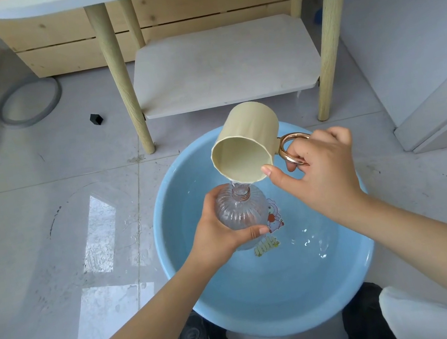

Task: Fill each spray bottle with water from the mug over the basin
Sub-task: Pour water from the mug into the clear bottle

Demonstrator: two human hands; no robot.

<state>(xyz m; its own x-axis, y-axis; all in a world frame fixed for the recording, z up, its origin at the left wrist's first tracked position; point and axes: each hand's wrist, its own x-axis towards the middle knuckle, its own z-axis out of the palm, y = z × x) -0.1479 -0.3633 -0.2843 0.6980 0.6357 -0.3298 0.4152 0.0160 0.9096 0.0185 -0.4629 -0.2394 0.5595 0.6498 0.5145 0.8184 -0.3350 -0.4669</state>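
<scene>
the left hand (pixel 215 230) grips a clear ribbed spray bottle (pixel 239 208) around its body, fingers and thumb curled round it, holding it upright over the blue basin (pixel 285 307). the bottle's threaded neck is open, with no spray head fitted. the right hand (pixel 321 170) holds a cream mug (pixel 246 147) by its gold-coloured handle (pixel 291 148), fingers curled through the loop and the thumb stretched toward the mug's rim. the mug is tipped steeply, mouth facing the camera and downward, its lower rim just above the bottle neck. a thin stream of water (pixel 234 185) runs from the rim into the neck. how full the bottle is cannot be told.

the basin stands on a grey tiled floor (pixel 48 230), holds shallow water, and shows a cartoon print (pixel 272 217) on its bottom. beyond it stands a small table (pixel 227 64) with pale wooden legs and a lower shelf. a grey ring (pixel 28 103) and a small black block (pixel 96 120) lie on the floor to the left, well apart from the basin.
</scene>
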